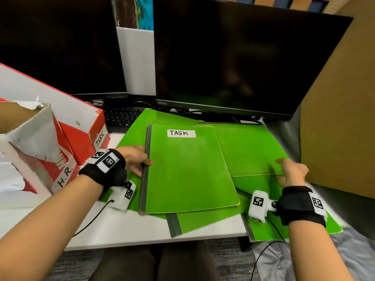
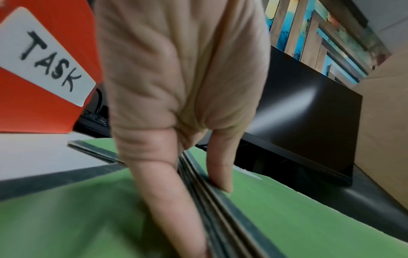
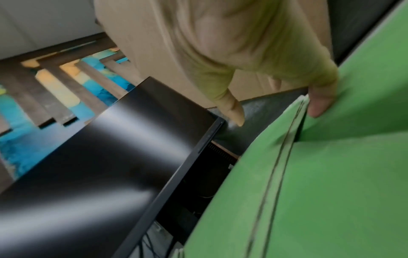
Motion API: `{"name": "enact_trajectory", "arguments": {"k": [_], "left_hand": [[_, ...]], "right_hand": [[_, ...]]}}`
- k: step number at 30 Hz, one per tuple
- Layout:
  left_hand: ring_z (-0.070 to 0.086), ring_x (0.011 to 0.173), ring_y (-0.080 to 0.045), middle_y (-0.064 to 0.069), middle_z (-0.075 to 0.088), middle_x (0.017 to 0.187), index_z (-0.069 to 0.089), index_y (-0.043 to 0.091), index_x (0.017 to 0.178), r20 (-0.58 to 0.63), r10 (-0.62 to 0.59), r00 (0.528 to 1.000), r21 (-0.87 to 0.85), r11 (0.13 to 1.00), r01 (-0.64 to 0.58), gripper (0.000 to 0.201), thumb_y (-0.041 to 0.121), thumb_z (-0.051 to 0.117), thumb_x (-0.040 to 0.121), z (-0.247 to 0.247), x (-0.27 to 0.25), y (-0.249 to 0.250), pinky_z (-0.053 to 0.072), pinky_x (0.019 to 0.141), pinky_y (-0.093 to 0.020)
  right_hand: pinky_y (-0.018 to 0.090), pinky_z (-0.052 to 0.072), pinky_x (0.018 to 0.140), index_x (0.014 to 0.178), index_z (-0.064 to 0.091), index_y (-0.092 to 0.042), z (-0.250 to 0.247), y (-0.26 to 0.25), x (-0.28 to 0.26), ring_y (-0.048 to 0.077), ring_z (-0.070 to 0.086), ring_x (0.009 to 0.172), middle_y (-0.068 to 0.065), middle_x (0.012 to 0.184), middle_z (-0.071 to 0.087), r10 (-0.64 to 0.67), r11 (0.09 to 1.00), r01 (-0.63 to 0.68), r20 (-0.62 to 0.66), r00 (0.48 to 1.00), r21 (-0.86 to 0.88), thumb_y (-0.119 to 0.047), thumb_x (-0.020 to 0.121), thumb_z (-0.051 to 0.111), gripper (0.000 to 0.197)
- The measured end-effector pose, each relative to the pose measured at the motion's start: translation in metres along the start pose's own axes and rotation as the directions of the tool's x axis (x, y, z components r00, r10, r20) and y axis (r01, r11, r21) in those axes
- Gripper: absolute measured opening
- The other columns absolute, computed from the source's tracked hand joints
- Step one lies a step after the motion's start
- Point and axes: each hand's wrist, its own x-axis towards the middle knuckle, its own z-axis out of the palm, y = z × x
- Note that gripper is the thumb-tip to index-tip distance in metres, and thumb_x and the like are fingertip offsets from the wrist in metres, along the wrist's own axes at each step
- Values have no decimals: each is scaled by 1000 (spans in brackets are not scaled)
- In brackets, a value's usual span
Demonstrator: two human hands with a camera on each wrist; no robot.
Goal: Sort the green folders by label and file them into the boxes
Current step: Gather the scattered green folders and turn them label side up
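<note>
A green folder labelled TASK [image 1: 188,169] lies on top of several overlapping green folders on the white desk [image 1: 132,230]. My left hand [image 1: 140,160] pinches its dark spine; in the left wrist view the thumb [image 2: 220,174] presses on top of the spine and the fingers [image 2: 167,200] go under it. My right hand [image 1: 290,171] rests with straight fingers on another green folder [image 1: 249,151] to the right. In the right wrist view its fingertips [image 3: 320,104] touch the folder's edge [image 3: 331,192] and the thumb hangs free. At the left stand a red-and-white box marked TASK [image 1: 99,138] and one marked H.R. [image 1: 65,177].
Two dark monitors [image 1: 243,63] [image 1: 60,47] stand close behind the folders, with a black keyboard [image 1: 121,118] under them. A brown cardboard panel [image 1: 341,118] walls off the right side. One folder [image 1: 263,232] overhangs the desk's front edge.
</note>
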Motion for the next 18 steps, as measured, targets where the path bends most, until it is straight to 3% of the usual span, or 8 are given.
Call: {"name": "enact_trajectory", "arguments": {"k": [4, 6, 8, 10, 13, 14, 16, 18], "left_hand": [[61, 77, -25, -11, 56, 94, 34, 8, 117, -11, 0, 1000, 7, 1000, 0, 33, 5, 56, 93, 3, -1, 0, 58, 57, -35], [62, 78, -26, -12, 56, 95, 34, 4, 123, -11, 0, 1000, 16, 1000, 1, 36, 5, 55, 93, 4, -1, 1, 58, 61, -37], [62, 78, -26, -13, 56, 94, 33, 3, 128, -15, -1, 1000, 26, 1000, 1, 41, 4, 54, 94, 5, -2, 2, 58, 58, -36], [62, 76, -26, -12, 57, 92, 32, 2, 131, -22, -1, 1000, 26, 1000, 1, 44, 5, 55, 94, 5, -2, 2, 57, 51, -33], [62, 76, -26, -12, 57, 92, 31, 2, 132, -29, -2, 1000, 28, 1000, 3, 46, 4, 55, 93, 5, -5, 2, 57, 49, -32], [62, 76, -26, -12, 57, 92, 30, 2, 134, -29, -1, 1000, 21, 1000, 1, 48, 4, 55, 93, 5, -5, 2, 57, 48, -32], [62, 76, -26, -12, 57, 92, 28, 2, 137, -30, -2, 1000, 19, 1000, 3, 51, 4, 55, 93, 5, -5, 1, 56, 47, -31], [61, 74, -25, -11, 56, 90, 28, 1, 136, -35, 0, 999, 14, 1000, 1, 50, 4, 54, 94, 5, -4, 2, 57, 49, -33]], "right_hand": [[42, 48, 78, 113, 29, -15, 5, -1, -4, 26, 53, 104, 12, 122, 47, 49, 950, -74, 88, 995, 304, 5, 76, 66, 57], [38, 44, 70, 109, 36, -16, 3, -2, -4, 20, 53, 80, 8, 88, 49, 80, 946, -128, 167, 983, 298, 2, 80, 65, 45], [31, 36, 59, 96, 47, -14, 1, -2, -4, 15, 44, 61, 4, 71, 43, 103, 955, -163, 235, 966, 249, -5, 84, 66, 25], [27, 31, 54, 79, 51, -15, 3, -1, -7, 12, 40, 56, 2, 67, 45, 92, 967, -153, 278, 956, 205, -11, 86, 67, 18], [25, 30, 51, 73, 52, -17, 5, -1, -15, 10, 49, 50, -3, 59, 53, 44, 975, -107, 304, 952, 195, -12, 91, 63, 21], [26, 33, 53, 73, 51, -17, 4, -2, -16, 10, 56, 55, -3, 62, 59, 33, 972, -105, 317, 948, 211, -9, 93, 58, 23], [32, 44, 61, 75, 48, -14, 1, -8, -23, 18, 61, 71, 6, 87, 63, 13, 949, -114, 326, 945, 292, 0, 92, 52, 23], [42, 52, 70, 75, 41, -10, -2, -21, -39, 23, 59, 72, 13, 89, 58, -30, 908, -84, 265, 964, 410, 9, 87, 49, 24]]}}
